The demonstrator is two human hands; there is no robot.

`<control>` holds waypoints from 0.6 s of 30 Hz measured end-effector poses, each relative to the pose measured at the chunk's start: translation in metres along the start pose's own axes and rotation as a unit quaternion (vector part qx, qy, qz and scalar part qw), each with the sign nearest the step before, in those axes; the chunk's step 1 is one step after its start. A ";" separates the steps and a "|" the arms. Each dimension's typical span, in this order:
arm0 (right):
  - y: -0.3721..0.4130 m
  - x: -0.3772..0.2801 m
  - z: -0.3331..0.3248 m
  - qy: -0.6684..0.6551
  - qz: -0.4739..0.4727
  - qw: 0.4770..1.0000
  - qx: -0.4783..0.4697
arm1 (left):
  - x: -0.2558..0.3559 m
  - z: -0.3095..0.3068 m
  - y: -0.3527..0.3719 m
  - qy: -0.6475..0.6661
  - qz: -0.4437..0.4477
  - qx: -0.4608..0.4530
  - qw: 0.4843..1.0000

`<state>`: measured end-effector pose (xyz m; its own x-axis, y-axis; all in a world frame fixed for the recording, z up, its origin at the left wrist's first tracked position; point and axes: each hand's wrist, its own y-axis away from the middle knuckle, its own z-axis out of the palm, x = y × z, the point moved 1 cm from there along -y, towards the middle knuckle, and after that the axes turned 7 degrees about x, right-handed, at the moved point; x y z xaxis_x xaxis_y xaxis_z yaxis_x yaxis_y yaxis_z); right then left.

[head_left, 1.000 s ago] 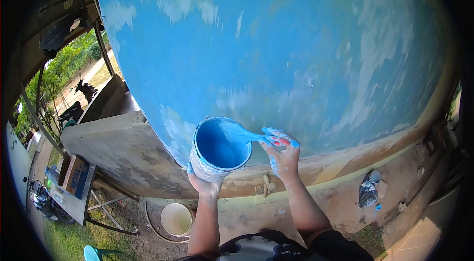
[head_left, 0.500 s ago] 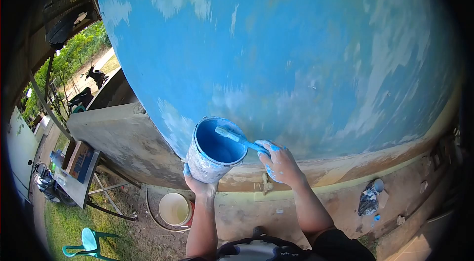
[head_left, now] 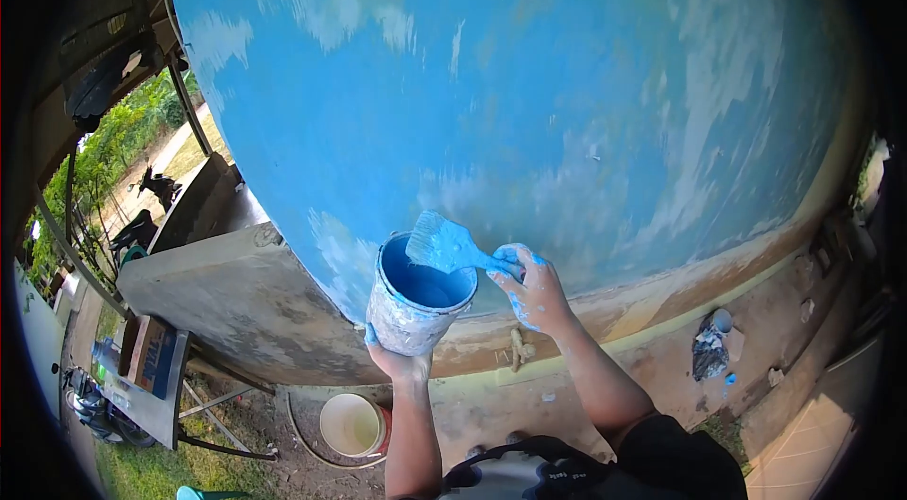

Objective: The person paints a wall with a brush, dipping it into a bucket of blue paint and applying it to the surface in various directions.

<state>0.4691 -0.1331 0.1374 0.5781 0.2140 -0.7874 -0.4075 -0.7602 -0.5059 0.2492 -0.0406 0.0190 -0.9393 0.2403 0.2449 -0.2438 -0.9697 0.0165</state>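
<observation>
A paint-smeared white bucket (head_left: 412, 320) with blue paint inside rests in my left hand (head_left: 401, 362), which cups it from below and the side. My right hand (head_left: 535, 290), spotted with blue paint, grips the handle of a wide paintbrush (head_left: 444, 243). The bristles are coated light blue and tilt up over the bucket's mouth, their flat face toward me. Behind both hands rises a large curved wall (head_left: 529, 122), covered in uneven blue with paler patches.
A pale bucket (head_left: 351, 426) stands on the ground at lower left. A table (head_left: 156, 405) holds a cardboard box (head_left: 154, 353) and bottles. A low concrete wall (head_left: 246, 301) meets the curved wall. A tap pipe (head_left: 517, 349) juts out low. A crumpled plastic bag (head_left: 709, 353) lies to the right.
The paintbrush has lifted and turned, so its broad face now shows instead of its narrow edge. The view has shifted slightly; the bucket stays in my left hand.
</observation>
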 end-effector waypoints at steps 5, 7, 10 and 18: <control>-0.014 0.009 0.031 -0.003 0.024 0.998 0.065 | 0.016 -0.002 -0.003 0.021 -0.009 0.022 0.999; -0.026 0.003 0.044 -0.079 0.095 0.987 0.106 | 0.024 -0.014 -0.008 0.018 0.014 0.027 0.999; -0.042 0.006 0.066 0.074 -0.005 0.987 0.144 | 0.035 -0.026 -0.006 0.019 0.026 0.039 0.999; 0.024 0.044 0.108 0.119 0.121 0.975 0.142 | 0.056 -0.062 -0.003 0.019 0.037 0.041 0.998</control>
<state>0.4087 -0.0755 0.0522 0.5748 -0.1239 -0.8089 -0.7122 -0.5626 -0.4199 0.1823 -0.0215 -0.0276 -0.9631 0.1675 0.2107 -0.1539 -0.9849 0.0796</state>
